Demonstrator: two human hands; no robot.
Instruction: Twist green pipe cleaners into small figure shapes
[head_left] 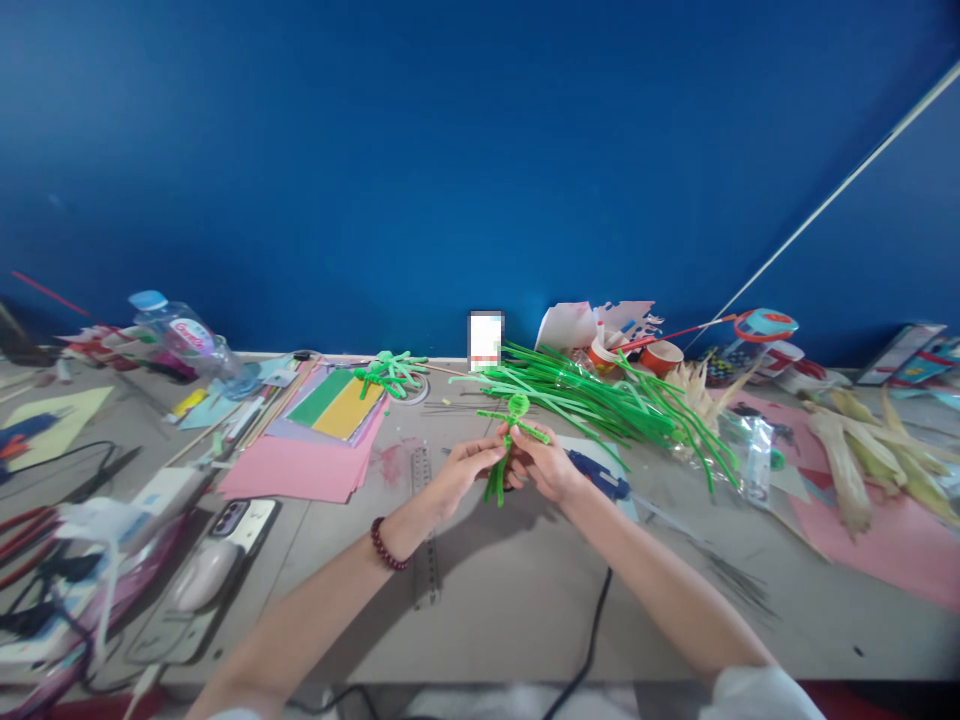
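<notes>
Between my two hands, above the middle of the table, is a green pipe-cleaner figure (517, 404) with a round coiled head, two arms and two legs hanging down. My left hand (474, 466) pinches its body from the left. From the right, my right hand (546, 464) has its fingers closed on the same figure near one arm. Parts of the body are hidden behind the fingers. Just beyond lies a large bundle of green pipe cleaners (585, 395). A blue glue gun (598, 474) rests beside my right hand. Several bent green pipe-cleaner pieces (390, 373) lie at the back left.
A clear ruler (424, 530) lies under my left forearm. Pink paper (300, 468) and coloured sheets lie left, near a phone (247, 520), a power strip (150, 505) and a plastic bottle (191, 340). Dried husks (862, 450) lie right. A blue wall (450, 180) stands behind.
</notes>
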